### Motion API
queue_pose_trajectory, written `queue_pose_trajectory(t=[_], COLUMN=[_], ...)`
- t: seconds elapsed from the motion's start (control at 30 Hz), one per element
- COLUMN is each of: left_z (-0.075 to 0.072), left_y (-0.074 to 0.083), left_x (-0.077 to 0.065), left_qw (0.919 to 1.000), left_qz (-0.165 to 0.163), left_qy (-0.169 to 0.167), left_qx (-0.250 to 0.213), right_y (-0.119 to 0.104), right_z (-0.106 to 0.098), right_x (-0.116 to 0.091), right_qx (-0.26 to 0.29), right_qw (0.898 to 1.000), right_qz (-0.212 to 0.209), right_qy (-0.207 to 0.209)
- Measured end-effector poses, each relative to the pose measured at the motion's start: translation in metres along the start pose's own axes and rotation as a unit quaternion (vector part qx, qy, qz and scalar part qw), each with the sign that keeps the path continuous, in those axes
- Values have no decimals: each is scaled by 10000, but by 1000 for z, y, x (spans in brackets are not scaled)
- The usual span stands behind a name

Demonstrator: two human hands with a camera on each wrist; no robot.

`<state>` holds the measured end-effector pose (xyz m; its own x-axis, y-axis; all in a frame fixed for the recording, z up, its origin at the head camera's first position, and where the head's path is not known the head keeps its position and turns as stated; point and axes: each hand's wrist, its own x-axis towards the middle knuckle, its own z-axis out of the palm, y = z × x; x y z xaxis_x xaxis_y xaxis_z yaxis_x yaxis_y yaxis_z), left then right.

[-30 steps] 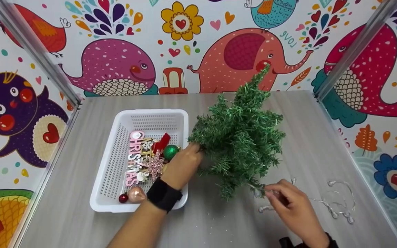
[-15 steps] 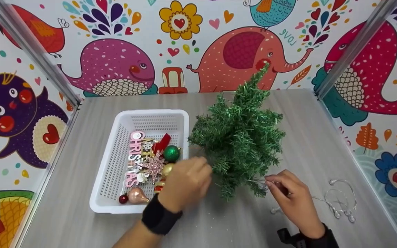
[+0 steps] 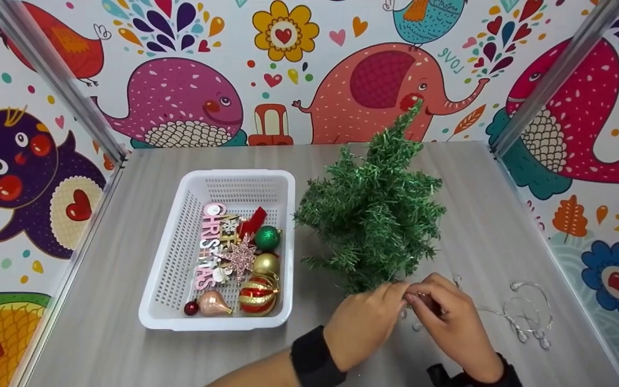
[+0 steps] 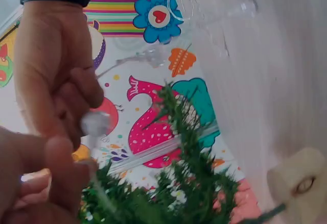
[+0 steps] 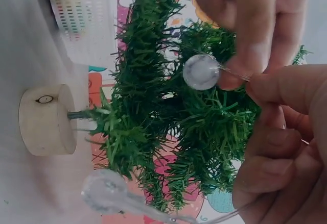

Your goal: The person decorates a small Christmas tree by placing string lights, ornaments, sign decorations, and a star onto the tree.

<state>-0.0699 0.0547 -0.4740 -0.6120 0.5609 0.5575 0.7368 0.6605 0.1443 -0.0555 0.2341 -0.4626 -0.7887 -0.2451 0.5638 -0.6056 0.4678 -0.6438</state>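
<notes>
the right hand (image 3: 452, 320) pinches the light string (image 5: 233, 71) between thumb and forefinger, and the left hand (image 3: 366, 322) pinches it right alongside; a clear bulb (image 5: 201, 72) is just beside the fingertips, close to the green tree (image 3: 376, 215). the right wrist view shows the tree's wooden base (image 5: 47, 119), hidden in the head view, which shows the ornaments (image 3: 239, 258) inside the white basket (image 3: 213, 323), left of the tree.

Right grip (image 5: 286, 142) pinching wire (image 5: 235, 72), clear bulb (image 5: 202, 73) beside, green tree (image 5: 140, 81), wooden base (image 5: 47, 122)
</notes>
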Motion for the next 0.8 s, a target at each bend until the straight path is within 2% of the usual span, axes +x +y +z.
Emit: queue_pose_trajectory(t=[0.07, 0.17, 0.27, 0.37, 0.5, 0.7, 0.8], left_z=[0, -2, -3, -3, -2, -4, -4], left_y=[-3, -8, -13, -17, -20, -27, -31], left_x=[-1, -1, -1, -3, -5, -8, -9], left_qw=[10000, 9993, 9966, 9947, 9918, 9888, 9866], left_qz=[-26, -5, -50, -179, -214, -297, -359], left_qy=[-19, 174, 457, 602, 622, 514, 449], left_qx=[11, 330, 681, 819, 1095, 1370, 1529], right_y=[6, 20, 35, 42, 48, 58, 66], right_z=[-1, -9, -24, -41, -66, -107, -123], right_x=[-3, -7, -11, -9, -5, -4, -4], right_qx=[-52, -315, -640, -872, -1187, -1473, -1464], right_qw=[10000, 9993, 9973, 9952, 9885, 9679, 9600], right_qz=[-21, 16, 144, 368, 924, 2032, 2363], right_qy=[-72, -208, -321, -242, -143, 129, 320])
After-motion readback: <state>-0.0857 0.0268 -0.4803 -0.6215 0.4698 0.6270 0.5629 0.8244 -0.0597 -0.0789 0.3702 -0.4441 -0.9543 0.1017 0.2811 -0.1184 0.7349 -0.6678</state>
